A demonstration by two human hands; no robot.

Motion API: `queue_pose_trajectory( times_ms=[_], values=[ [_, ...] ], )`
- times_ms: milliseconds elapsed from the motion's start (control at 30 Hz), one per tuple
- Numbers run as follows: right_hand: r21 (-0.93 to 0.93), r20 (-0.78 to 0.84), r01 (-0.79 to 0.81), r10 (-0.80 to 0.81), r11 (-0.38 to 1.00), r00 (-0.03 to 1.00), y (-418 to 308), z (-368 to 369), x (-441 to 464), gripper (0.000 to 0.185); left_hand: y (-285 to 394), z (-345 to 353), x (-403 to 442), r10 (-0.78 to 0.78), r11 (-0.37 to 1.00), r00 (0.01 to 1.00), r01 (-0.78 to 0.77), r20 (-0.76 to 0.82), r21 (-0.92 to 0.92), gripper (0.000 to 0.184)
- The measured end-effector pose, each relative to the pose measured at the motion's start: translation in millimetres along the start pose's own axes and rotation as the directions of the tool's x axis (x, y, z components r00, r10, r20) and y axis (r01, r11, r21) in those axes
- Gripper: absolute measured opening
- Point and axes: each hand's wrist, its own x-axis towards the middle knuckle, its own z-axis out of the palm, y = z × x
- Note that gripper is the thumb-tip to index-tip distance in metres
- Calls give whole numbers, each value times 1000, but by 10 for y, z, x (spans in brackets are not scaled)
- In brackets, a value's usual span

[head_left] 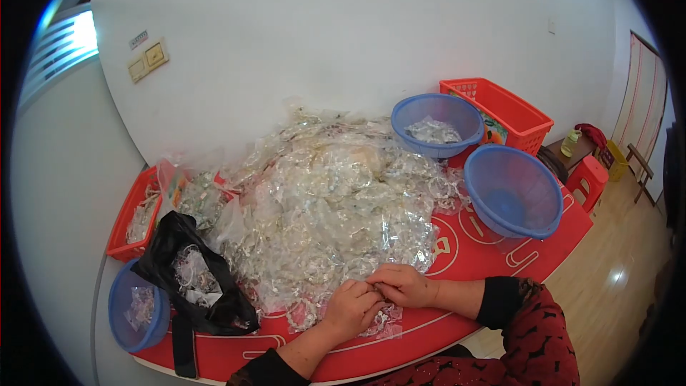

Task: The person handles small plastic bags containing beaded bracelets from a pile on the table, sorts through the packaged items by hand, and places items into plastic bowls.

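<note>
My left hand (354, 309) and my right hand (405, 286) meet at the near edge of the pile, fingers bent and pinched close together. Between and below them shows a small clear plastic bag (384, 323) with pale, shiny contents; its top edge is hidden by my fingers. Beyond my hands rises a large heap of clear plastic bags (329, 200), many holding whitish beaded strands. A loose-looking pale strand (303, 314) lies left of my left hand. All of this rests on a red table (421, 322) with white line patterns.
An open black plastic bag (232, 307) of packets stands left, beside a blue basin (123, 322) and a red basket (118, 241). Back right are a blue basin with packets (436, 149), another blue basin (511, 200) and a red basket (518, 111). A red stool (589, 177) stands beyond.
</note>
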Motion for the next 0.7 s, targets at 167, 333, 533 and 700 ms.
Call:
queue_pose_trajectory(
  times_ms=[167,333,533,700],
  values=[
    [-172,-174,-26,-5,985,985,-31,-109,57,18,-16,20,-32,1,1000,1000,-1,-12,8,11],
    [-355,-319,-355,245,865,916,221,-397,299,21,-13,25,-35,9,1000,1000,-9,-26,-5,9],
    [-281,-306,-354,266,892,914,233,-297,470,20,-33,-21,-52,-3,994,999,-2,-43,-107,8],
    [644,-139,-345,547,683,825,-102,-365,450,8,-90,-56,-139,-464,707,885,348,-33,-615,8]
  ],
)
